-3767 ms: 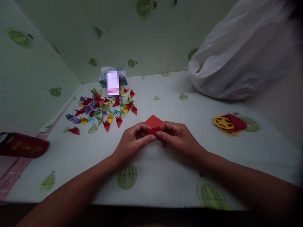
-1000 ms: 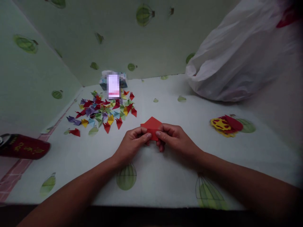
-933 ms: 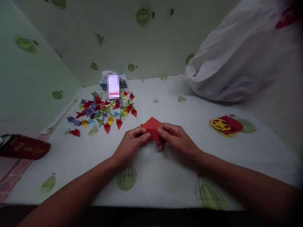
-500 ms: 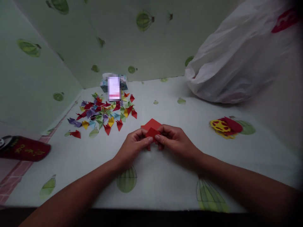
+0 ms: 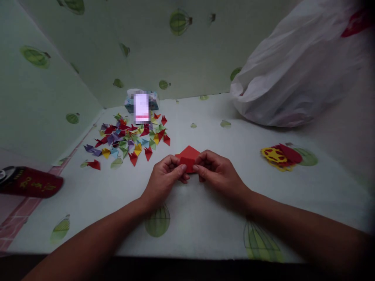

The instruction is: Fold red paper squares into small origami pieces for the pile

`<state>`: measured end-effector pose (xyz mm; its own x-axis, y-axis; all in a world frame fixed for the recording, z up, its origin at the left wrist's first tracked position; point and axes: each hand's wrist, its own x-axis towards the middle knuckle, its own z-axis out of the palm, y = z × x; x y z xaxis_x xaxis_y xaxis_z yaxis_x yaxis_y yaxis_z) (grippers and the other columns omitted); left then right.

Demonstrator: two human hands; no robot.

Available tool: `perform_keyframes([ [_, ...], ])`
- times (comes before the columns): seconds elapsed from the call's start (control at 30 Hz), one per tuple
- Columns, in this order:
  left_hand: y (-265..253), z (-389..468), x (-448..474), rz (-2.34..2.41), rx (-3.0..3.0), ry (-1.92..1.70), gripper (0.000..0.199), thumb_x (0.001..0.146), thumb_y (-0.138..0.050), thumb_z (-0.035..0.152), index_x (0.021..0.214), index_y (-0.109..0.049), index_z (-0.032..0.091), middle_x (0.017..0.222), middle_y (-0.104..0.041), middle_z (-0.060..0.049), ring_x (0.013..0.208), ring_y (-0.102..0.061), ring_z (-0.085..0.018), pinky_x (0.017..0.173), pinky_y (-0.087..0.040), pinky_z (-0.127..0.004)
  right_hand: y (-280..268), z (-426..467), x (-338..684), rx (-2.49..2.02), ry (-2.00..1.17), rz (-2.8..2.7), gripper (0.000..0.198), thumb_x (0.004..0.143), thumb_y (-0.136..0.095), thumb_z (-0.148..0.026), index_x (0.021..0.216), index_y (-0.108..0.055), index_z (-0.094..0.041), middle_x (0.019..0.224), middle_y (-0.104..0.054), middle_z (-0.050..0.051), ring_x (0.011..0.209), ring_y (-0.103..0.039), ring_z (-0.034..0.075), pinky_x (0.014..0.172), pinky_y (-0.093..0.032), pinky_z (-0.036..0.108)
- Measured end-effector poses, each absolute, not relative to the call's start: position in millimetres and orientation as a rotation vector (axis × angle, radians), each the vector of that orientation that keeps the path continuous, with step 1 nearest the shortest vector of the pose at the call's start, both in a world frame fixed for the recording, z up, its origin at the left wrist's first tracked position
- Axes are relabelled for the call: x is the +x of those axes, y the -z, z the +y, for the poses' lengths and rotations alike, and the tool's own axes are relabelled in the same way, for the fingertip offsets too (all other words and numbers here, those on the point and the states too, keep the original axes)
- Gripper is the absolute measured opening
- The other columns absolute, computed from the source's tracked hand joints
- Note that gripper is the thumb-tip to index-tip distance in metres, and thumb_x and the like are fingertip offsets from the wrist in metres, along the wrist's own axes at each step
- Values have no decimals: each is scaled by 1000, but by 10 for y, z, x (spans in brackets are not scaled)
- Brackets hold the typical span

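Note:
A folded piece of red origami paper (image 5: 189,154) is held between my two hands, its pointed top corner facing away from me. My left hand (image 5: 168,173) pinches its left side between thumb and fingers. On the other side, my right hand (image 5: 215,168) grips the paper the same way, thumb in front. The fingers hide the paper's side edges. Beyond my left hand lies a pile of small folded paper cranes (image 5: 129,136) in red, yellow, purple, green and blue.
A phone with a lit screen (image 5: 141,107) leans against a tissue box (image 5: 154,100) behind the pile. A dark red can (image 5: 33,182) is at the left edge. Yellow and red paper cut-outs (image 5: 277,155) lie on the right, before a big white plastic bag (image 5: 281,86).
The near flap of the red paper, pointed before, now shows a straight top edge. Both hands have stayed in nearly the same place.

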<state>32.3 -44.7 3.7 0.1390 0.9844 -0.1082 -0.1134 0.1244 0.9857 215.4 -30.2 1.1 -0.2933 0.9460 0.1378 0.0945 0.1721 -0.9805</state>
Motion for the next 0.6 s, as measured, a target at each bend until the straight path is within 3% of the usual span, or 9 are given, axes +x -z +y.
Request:
perform_keyframes([
  [0.23,-52,-470,352,1069,1058,-1061,27,78,-79,33,78,-57,17,67,-70,1,61,-68,-12,64,-57,-26,-13,-314,2161,-1039,-1164,-1605,13,85,-66,-28,81,-57,-19,67,-57,-2,57,-55,12,55,-43,27],
  [0.6,-50,-483,347,1104,1084,-1052,32,78,-81,37,78,-55,18,71,-72,0,67,-72,-15,68,-58,-28,-33,-325,2148,-1034,-1311,-1493,15,84,-67,-30,81,-57,-20,64,-56,-4,54,-54,11,52,-44,26],
])
